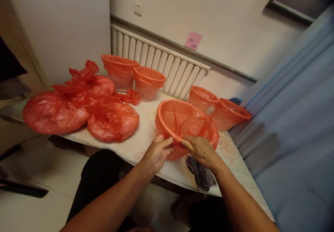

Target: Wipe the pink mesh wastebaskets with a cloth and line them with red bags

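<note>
An orange-red mesh basket stands on the cloth-covered table in front of me, tilted slightly toward me. Thin red plastic film lines its inside and folds over part of the rim. My left hand pinches the near rim, thumb on top and fingers curled beneath. Just to its right, my right hand grips the same rim, its thumb pointing left along the edge and its other fingers mostly hidden. A dark grey cloth lies below my right hand at the table's front edge.
Several filled red plastic bags lie at the left. Two lined baskets stand behind them; two more baskets stand at the back right. A radiator runs along the wall. A blue curtain borders the table's right side.
</note>
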